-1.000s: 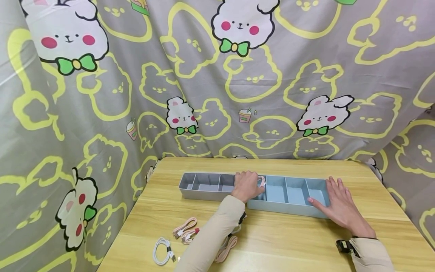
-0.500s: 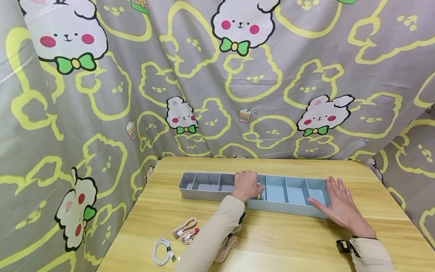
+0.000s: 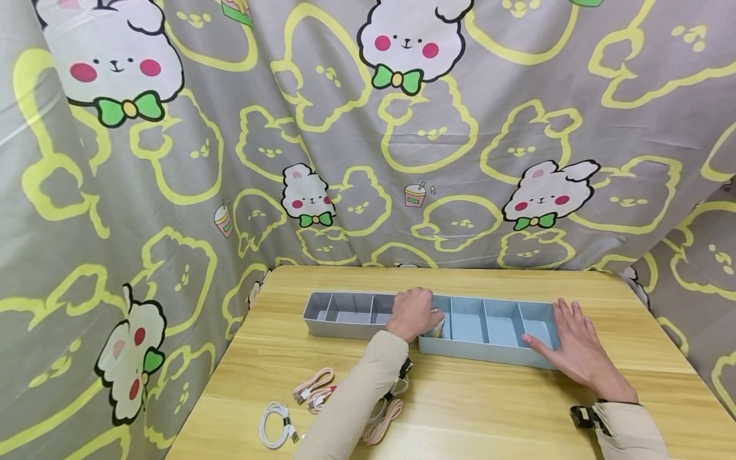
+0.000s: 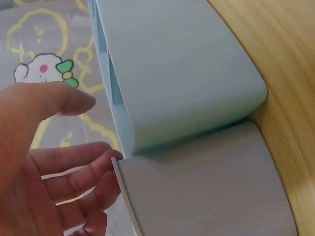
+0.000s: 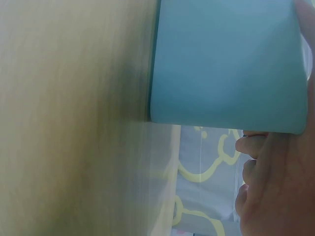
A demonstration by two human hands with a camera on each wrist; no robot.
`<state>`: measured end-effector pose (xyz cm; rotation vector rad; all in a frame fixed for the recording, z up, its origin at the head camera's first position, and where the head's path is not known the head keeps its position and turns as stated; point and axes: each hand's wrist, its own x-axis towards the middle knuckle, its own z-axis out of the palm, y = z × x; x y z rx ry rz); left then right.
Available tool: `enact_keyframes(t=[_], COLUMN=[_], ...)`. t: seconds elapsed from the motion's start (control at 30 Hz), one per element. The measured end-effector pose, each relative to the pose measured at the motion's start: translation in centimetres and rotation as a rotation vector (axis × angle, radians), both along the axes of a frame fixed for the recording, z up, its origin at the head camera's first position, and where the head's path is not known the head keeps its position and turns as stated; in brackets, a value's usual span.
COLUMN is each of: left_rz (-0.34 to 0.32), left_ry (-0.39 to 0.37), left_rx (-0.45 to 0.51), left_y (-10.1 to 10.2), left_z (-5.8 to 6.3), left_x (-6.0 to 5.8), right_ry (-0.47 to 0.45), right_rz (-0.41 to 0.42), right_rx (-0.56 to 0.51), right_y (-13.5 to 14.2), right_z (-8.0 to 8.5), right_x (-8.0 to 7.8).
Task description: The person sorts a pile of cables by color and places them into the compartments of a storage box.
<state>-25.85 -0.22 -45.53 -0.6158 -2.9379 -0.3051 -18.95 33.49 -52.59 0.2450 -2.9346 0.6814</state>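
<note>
A blue divided storage box (image 3: 477, 352) stands end to end with a grey divided box (image 3: 345, 329) on the wooden table. My left hand (image 3: 411, 314) is over the place where they meet, its thumb above the leftmost blue compartment. In the left wrist view, the thumb and loosely bent fingers (image 4: 74, 164) are apart with nothing between them, the fingertips right at the rims. A cable (image 3: 439, 329), white with a yellowish bit, shows inside that blue compartment, partly hidden by the hand. My right hand (image 3: 581, 348) rests with spread, straight fingers against the blue box's right end.
Nearer me on the table (image 3: 489, 415) lie a coiled white cable (image 3: 275, 427), pink cables (image 3: 313, 381) with white plugs, and another pink bundle (image 3: 384, 421) partly behind the left sleeve. A patterned curtain (image 3: 356, 140) hangs behind the table.
The cable's pink-and-white loop, earlier up at my left thumb, has gone down into the blue compartment. The left hand has drawn slightly left and let go. The right hand stays put.
</note>
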Motion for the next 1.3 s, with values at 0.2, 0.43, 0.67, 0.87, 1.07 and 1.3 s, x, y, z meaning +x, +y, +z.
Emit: enact_keyframes(t=[0.2,0.43,0.67,0.87,1.07,1.3], left_rz=[-0.009,-0.033,-0.052,-0.089,-0.097,-0.079], left_ry=[-0.050,-0.031,-0.038,-0.013,0.026,0.016], left_rx=[0.049,0.060,0.079,0.100,0.123,0.135], left_y=[-0.5,-1.4,-2.6,-3.8,-4.8,-6.2], left_z=[0.0,0.4,0.8,0.9,1.4,1.9], left_x=[0.0,0.3,0.5,0.7,1.1,1.5], right_ry=[0.001,-0.001,0.000,0.001,-0.014,-0.010], right_rz=[-0.004,-0.004,-0.006,-0.003,-0.002,-0.001], right_rx=[-0.001,-0.001,0.000,-0.006,-0.001,-0.002], right_y=[0.0,-0.1,0.0,-0.1,0.0,0.1], right_z=[0.0,0.0,-0.1,-0.1,0.0,-0.1], right_x=[0.0,0.0,0.0,0.1,0.0,-0.1])
